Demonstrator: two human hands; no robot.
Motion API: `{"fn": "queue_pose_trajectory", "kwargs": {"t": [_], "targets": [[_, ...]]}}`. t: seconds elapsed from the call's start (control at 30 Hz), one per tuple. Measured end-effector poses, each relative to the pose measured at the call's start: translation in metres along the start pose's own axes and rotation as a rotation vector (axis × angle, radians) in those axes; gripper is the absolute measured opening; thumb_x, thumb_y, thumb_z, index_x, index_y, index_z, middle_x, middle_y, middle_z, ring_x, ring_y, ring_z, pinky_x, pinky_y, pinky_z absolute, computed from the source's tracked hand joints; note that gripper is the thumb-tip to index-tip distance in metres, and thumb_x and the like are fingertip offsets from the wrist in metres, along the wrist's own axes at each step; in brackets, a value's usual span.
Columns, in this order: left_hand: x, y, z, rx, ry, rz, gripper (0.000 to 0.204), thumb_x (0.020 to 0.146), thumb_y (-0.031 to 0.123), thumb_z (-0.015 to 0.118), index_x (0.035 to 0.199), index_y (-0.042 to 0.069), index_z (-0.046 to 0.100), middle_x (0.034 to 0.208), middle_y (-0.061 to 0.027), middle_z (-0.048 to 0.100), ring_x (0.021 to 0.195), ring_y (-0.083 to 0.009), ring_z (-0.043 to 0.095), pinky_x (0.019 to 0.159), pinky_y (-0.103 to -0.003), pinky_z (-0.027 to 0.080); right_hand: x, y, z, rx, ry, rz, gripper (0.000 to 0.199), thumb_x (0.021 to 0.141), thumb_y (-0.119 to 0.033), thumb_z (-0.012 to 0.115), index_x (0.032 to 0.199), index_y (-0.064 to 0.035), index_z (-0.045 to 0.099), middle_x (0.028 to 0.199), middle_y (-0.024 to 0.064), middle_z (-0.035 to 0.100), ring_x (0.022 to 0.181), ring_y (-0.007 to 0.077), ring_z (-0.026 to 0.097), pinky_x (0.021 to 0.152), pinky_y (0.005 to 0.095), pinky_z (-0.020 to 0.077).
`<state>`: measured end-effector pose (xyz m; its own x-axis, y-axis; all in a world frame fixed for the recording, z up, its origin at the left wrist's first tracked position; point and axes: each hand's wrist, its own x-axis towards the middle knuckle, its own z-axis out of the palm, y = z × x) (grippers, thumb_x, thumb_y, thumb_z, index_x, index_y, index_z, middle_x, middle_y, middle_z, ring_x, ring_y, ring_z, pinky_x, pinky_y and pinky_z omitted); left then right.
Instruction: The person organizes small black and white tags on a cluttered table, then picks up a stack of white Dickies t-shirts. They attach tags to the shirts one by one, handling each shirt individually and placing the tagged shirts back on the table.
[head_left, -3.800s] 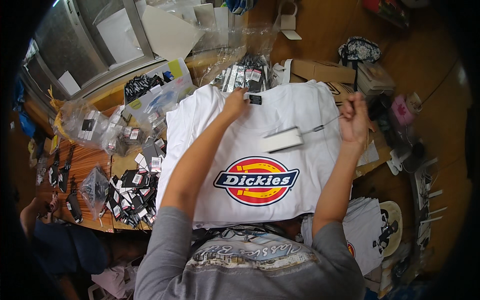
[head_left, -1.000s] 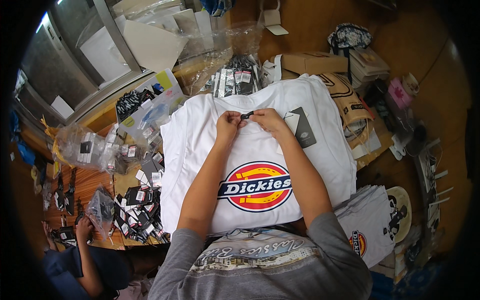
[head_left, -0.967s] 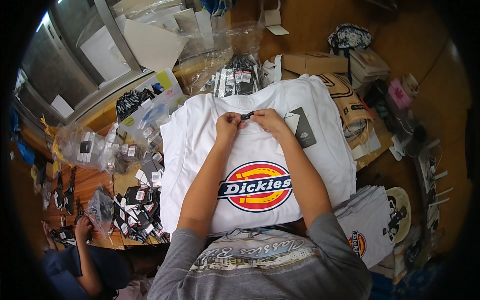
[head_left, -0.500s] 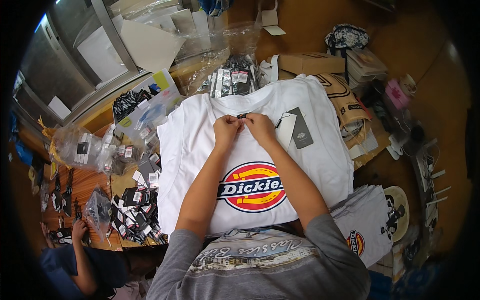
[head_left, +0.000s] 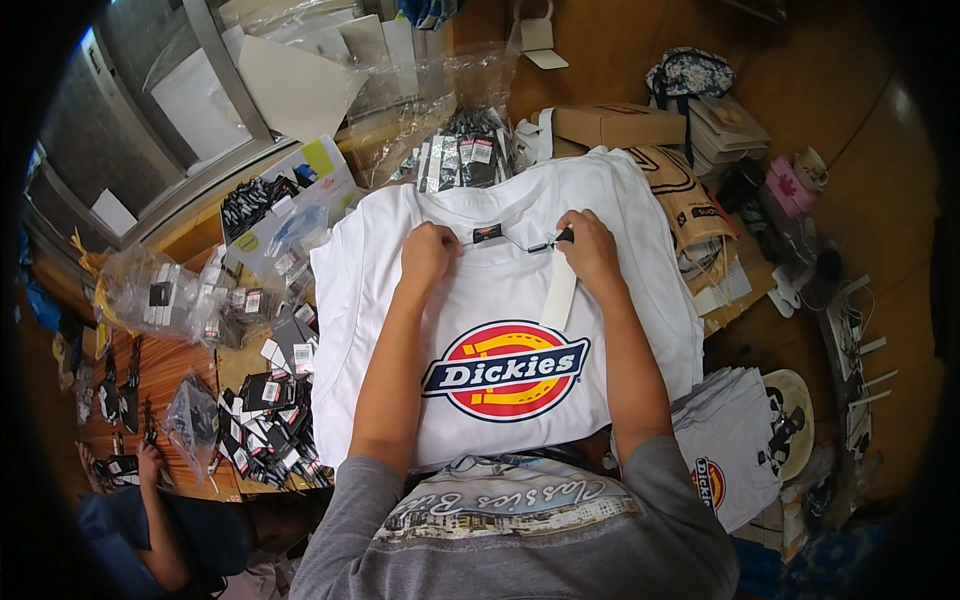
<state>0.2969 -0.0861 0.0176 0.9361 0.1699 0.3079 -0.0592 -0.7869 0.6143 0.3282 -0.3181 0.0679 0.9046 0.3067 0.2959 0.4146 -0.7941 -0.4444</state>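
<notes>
A white T-shirt [head_left: 380,330] with a red, yellow and navy printed logo [head_left: 505,371] lies on top of a pile before me. Inside its neckline shows a small black neck label [head_left: 487,233]. A thin cord with a black fastener [head_left: 540,247] runs from the label towards my right hand [head_left: 592,248]. That hand is closed on the top of a hang tag, whose long white part [head_left: 561,292] hangs below the fingers. My left hand [head_left: 429,252] is closed at the left of the neckline; its fingertips rest by the fabric, and what they pinch is hidden.
Loose hang tags [head_left: 270,420] are heaped at the left, near plastic bags of tags [head_left: 165,295]. Another person's hand [head_left: 150,463] is at the lower left. A paper bag [head_left: 690,205] and cardboard box [head_left: 620,126] stand behind; more white shirts [head_left: 730,440] lie at right.
My hands, which met at the neck label, have moved apart. The right has gone right and taken the hang tag; the left has shifted left, uncovering the label and cord.
</notes>
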Motion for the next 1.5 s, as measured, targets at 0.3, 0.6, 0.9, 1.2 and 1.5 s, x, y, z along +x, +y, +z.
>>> {"fn": "queue_pose_trajectory", "kwargs": {"t": [0.3, 0.6, 0.9, 1.2, 1.5], "targets": [[-0.002, 0.003, -0.01, 0.181, 0.037, 0.006, 0.011, 0.069, 0.008, 0.049, 0.07, 0.003, 0.058, 0.066, -0.014, 0.058, 0.06, -0.0298, 0.056, 0.059, -0.037, 0.044, -0.065, -0.045, 0.023, -0.491, -0.188, -0.37, 0.023, 0.068, -0.014, 0.056, 0.09, -0.0075, 0.053, 0.089, 0.0079, 0.049, 0.092, 0.023, 0.046, 0.071, 0.0347, 0.0388], [0.004, -0.004, -0.012, -0.228, 0.032, -0.13, 0.012, 0.077, 0.009, 0.05, 0.075, -0.001, 0.057, 0.062, -0.0049, 0.056, 0.055, -0.0102, 0.052, 0.053, -0.023, 0.041, -0.051, -0.045, -0.031, -0.28, -0.246, 0.008, 0.074, 0.06, -0.014, 0.067, 0.124, -0.02, 0.03, 0.092, 0.0104, 0.053, 0.091, 0.0238, 0.049, 0.074, 0.0321, 0.0384], [0.002, -0.016, -0.01, -0.417, -0.075, -0.229, 0.006, 0.07, 0.005, 0.057, 0.07, 0.001, 0.06, 0.06, -0.006, 0.058, 0.055, -0.0122, 0.054, 0.053, -0.024, 0.041, -0.058, -0.054, -0.048, -0.318, -0.122, -0.286, 0.049, 0.066, -0.011, 0.06, 0.113, -0.0129, 0.045, 0.08, 0.007, 0.057, 0.076, 0.0238, 0.055, 0.062, 0.0362, 0.0419], [-0.001, 0.0, -0.009, -0.425, -0.214, -0.258, 0.006, 0.07, 0.004, 0.058, 0.067, -0.002, 0.058, 0.055, -0.0045, 0.055, 0.047, -0.0089, 0.048, 0.044, -0.022, 0.038, -0.004, -0.021, 0.011, 0.247, -0.134, 0.153, 0.019, 0.065, -0.021, 0.064, 0.071, -0.0034, 0.06, 0.067, 0.0119, 0.059, 0.062, 0.0257, 0.057, 0.058, 0.0314, 0.0442], [-0.002, 0.008, 0.011, -1.139, -0.366, -0.414, 0.012, 0.072, -0.003, 0.057, 0.082, -0.003, 0.051, 0.071, -0.0112, 0.058, 0.062, -0.0156, 0.059, 0.061, -0.022, 0.05, -0.011, -0.012, 0.058, 0.61, -0.237, 0.14, 0.012, 0.062, -0.01, 0.066, 0.069, -0.0011, 0.06, 0.06, 0.0069, 0.058, 0.051, 0.0128, 0.055, 0.048, 0.023, 0.0431]]}}
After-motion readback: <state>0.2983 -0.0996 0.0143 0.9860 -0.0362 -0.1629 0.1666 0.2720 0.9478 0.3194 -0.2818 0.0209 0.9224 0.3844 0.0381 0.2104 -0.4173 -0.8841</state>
